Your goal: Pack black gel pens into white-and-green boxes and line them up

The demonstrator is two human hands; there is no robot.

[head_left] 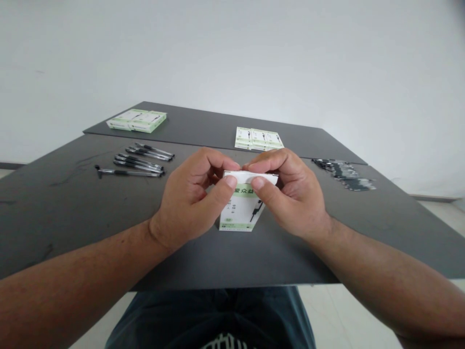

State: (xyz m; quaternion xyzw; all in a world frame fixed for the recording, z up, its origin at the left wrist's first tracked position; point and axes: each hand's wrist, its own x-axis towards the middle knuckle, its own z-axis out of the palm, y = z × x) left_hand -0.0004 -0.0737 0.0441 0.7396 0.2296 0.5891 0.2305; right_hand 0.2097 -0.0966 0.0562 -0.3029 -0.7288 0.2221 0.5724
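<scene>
A white and green pen box stands upright on the dark table close to its front edge. Its printed side, with a picture of a pen, faces me. My left hand pinches the top left of the box, thumb on the near side and fingers behind. On the top right, my right hand grips it the same way, thumb bent against the white top flap. Both thumbs press close together at the flap. What the box holds is hidden.
Several black pens lie on the left of the grey table. More pens or refills lie in a row at the right. Flat boxes are stacked at the back left, and others lie behind my hands.
</scene>
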